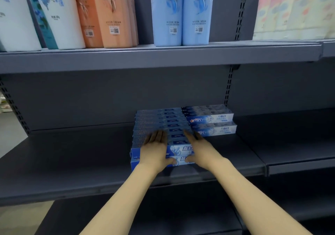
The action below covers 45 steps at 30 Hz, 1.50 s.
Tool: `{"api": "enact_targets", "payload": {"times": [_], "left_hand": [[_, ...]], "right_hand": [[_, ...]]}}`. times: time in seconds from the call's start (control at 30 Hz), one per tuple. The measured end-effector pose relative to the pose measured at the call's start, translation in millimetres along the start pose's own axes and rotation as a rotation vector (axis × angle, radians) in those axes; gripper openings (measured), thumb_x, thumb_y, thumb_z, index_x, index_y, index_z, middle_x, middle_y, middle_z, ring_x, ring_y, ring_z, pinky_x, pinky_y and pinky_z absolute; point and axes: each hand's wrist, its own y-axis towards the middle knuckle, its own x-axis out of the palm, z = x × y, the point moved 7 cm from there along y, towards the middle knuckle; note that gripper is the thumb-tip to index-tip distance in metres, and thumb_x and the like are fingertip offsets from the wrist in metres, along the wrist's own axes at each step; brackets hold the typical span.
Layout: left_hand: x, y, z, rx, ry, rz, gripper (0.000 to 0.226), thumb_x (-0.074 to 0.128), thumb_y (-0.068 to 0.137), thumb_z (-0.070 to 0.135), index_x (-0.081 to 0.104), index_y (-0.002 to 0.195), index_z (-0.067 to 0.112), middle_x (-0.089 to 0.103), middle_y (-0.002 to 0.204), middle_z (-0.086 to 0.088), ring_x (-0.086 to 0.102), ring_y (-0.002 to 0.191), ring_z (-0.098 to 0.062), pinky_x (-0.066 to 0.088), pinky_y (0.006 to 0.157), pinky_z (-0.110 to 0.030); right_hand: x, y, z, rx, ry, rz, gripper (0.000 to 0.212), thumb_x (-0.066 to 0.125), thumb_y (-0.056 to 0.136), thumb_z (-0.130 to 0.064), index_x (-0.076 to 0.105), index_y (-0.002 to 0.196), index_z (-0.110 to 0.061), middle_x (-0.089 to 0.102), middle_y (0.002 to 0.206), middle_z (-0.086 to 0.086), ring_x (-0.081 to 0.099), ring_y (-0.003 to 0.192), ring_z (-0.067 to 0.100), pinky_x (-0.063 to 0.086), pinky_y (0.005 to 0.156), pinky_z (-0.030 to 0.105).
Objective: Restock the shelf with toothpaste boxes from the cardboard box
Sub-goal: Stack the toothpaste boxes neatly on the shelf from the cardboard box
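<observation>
A block of several blue toothpaste boxes (159,120) lies two layers high on the grey middle shelf (72,155). My left hand (155,148) rests on top of the front boxes with straight fingers, its thumb against the front face. My right hand (198,148) lies the same way on the block's right part, thumb touching the front face. Right behind, a second stack of white-and-blue toothpaste boxes (212,120) stands against the back panel. The cardboard box is out of view.
The upper shelf (163,53) carries white, orange and light-blue bottles (166,13) and pastel packs (293,12) at the right. A lower shelf (137,216) sits below my forearms. Bare shelf surface stretches left and right of the toothpaste.
</observation>
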Motion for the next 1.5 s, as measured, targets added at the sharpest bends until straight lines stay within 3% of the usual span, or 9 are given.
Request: {"api": "enact_targets", "payload": {"times": [0.17, 0.47, 0.53, 0.7, 1.0, 1.2, 1.27, 1.37, 1.5], "left_hand": [[-0.6, -3.0, -2.5, -0.003, 0.015, 0.008, 0.103, 0.062, 0.078, 0.059, 0.009, 0.151, 0.008, 0.014, 0.158, -0.006, 0.013, 0.146, -0.02, 0.006, 0.119, -0.033], [1.9, -1.0, -4.9, 0.001, 0.017, 0.003, 0.104, 0.062, 0.079, 0.056, 0.006, 0.151, 0.007, 0.011, 0.158, -0.008, 0.01, 0.146, -0.021, 0.003, 0.119, -0.032], [1.6, -0.9, -5.1, 0.012, 0.014, -0.002, 0.104, 0.062, 0.08, 0.056, 0.005, 0.151, 0.007, 0.009, 0.159, -0.007, 0.009, 0.146, -0.021, 0.002, 0.119, -0.032], [-0.3, -2.6, -9.9, -0.005, 0.026, 0.009, 0.108, 0.059, 0.078, 0.062, -0.001, 0.151, 0.011, 0.004, 0.159, -0.006, 0.004, 0.147, -0.022, 0.0, 0.119, -0.039], [-5.9, -19.3, -65.2, -0.232, -0.039, -0.066, 0.13, 0.057, 0.06, 0.082, -0.017, 0.149, 0.021, -0.013, 0.157, -0.018, -0.005, 0.146, -0.034, 0.0, 0.118, -0.042], [4.6, -30.9, -86.1, -0.282, -0.085, -0.126, 0.127, 0.058, 0.061, 0.08, -0.015, 0.15, 0.026, 0.009, 0.158, -0.013, 0.009, 0.146, -0.028, 0.01, 0.119, -0.04], [3.2, -30.5, -89.0, -0.268, -0.114, -0.082, 0.124, 0.062, 0.063, 0.074, -0.014, 0.149, 0.027, 0.031, 0.151, -0.004, 0.031, 0.139, -0.023, 0.025, 0.116, -0.037], [0.5, -31.4, -88.9, -0.236, -0.209, -0.041, 0.119, 0.064, 0.068, 0.066, -0.016, 0.148, 0.031, 0.059, 0.127, 0.007, 0.058, 0.114, -0.015, 0.045, 0.095, -0.027], [-1.1, -31.7, -84.6, -0.196, -0.22, -0.03, 0.109, 0.062, 0.076, 0.06, -0.013, 0.149, 0.029, 0.057, 0.129, 0.01, 0.057, 0.113, -0.013, 0.045, 0.091, -0.024]], "right_hand": [[3.5, -2.8, -4.9, 0.024, 0.107, 0.029, 0.102, 0.072, 0.081, -0.013, 0.0, 0.152, -0.031, 0.003, 0.158, 0.011, 0.039, 0.134, 0.028, 0.042, 0.105, 0.03], [4.8, 0.6, -6.7, 0.003, 0.061, 0.027, 0.105, 0.073, 0.08, -0.019, -0.004, 0.151, -0.031, 0.001, 0.158, 0.009, 0.036, 0.136, 0.028, 0.039, 0.108, 0.032], [4.0, 1.2, -6.2, 0.0, 0.022, 0.015, 0.107, 0.074, 0.08, -0.026, -0.005, 0.151, -0.031, -0.001, 0.159, 0.01, 0.03, 0.139, 0.029, 0.035, 0.111, 0.034], [-10.7, -0.5, -11.7, -0.024, -0.197, 0.006, 0.112, 0.07, 0.073, -0.056, -0.006, 0.151, -0.031, -0.021, 0.157, 0.01, -0.01, 0.146, 0.03, 0.01, 0.119, 0.046], [-3.6, 14.3, -58.4, -0.232, -0.424, -0.067, 0.123, 0.067, 0.069, -0.066, -0.015, 0.15, -0.025, -0.026, 0.156, 0.009, -0.023, 0.144, 0.026, -0.01, 0.118, 0.047], [13.6, 26.1, -81.6, -0.279, -0.431, -0.087, 0.127, 0.071, 0.067, -0.063, -0.016, 0.15, -0.022, -0.026, 0.155, 0.01, -0.022, 0.144, 0.025, -0.012, 0.117, 0.046], [16.0, 28.2, -85.0, -0.287, -0.42, -0.083, 0.125, 0.071, 0.068, -0.062, -0.014, 0.15, -0.023, -0.024, 0.156, 0.009, -0.02, 0.145, 0.025, -0.01, 0.118, 0.046], [18.2, 30.7, -85.5, -0.291, -0.368, -0.054, 0.116, 0.07, 0.072, -0.06, -0.008, 0.151, -0.026, -0.017, 0.158, 0.008, -0.015, 0.147, 0.023, -0.006, 0.119, 0.044], [20.9, 29.6, -85.1, -0.295, -0.346, -0.019, 0.108, 0.066, 0.076, -0.058, -0.005, 0.151, -0.028, -0.013, 0.159, 0.006, -0.011, 0.147, 0.022, -0.005, 0.118, 0.041]]}}
